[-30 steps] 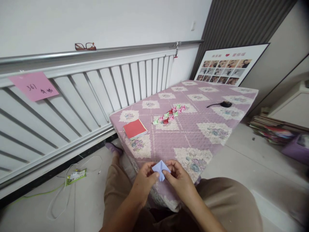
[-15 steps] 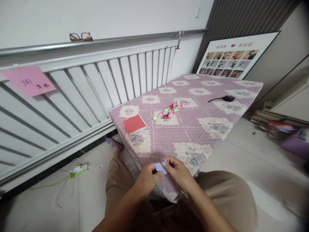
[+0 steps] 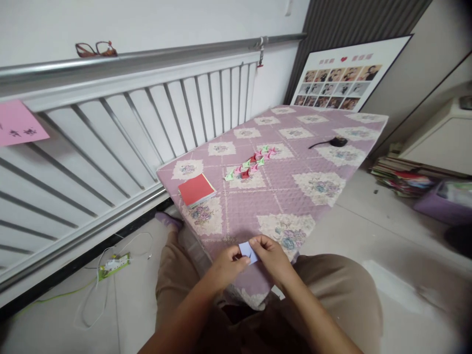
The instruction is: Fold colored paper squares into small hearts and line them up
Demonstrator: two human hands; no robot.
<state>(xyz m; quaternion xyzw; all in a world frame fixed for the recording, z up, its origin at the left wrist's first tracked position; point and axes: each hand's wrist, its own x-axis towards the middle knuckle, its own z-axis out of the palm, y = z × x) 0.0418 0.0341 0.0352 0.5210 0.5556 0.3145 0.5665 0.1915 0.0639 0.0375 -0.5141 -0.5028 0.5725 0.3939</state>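
A small folded piece of lilac paper [image 3: 248, 250] is held above the near corner of the table. My left hand [image 3: 229, 264] pinches its left edge between thumb and fingers. On the opposite edge my right hand [image 3: 268, 253] is closed, with the thumb near the paper's upper right. A dark slit or fold line shows on the paper's face. Farther up the table lie several small folded paper figures [image 3: 245, 174] in green, pink and red, set in rows. To their left rests a stack of square paper [image 3: 196, 190] with a red sheet on top.
The purple flowered tablecloth [image 3: 273, 196] covers the table. A small black object with a cord or strap [image 3: 337, 142] lies at its far right. Beside the table stands a white radiator [image 3: 147, 132]; glasses [image 3: 96, 49] sit on the pipe above. A power strip [image 3: 115, 265] lies on the floor.
The view has turned slightly right, so the surroundings sit farther left. Both hands keep their hold on the lilac paper; my right thumb has shifted up and the dark line now shows.
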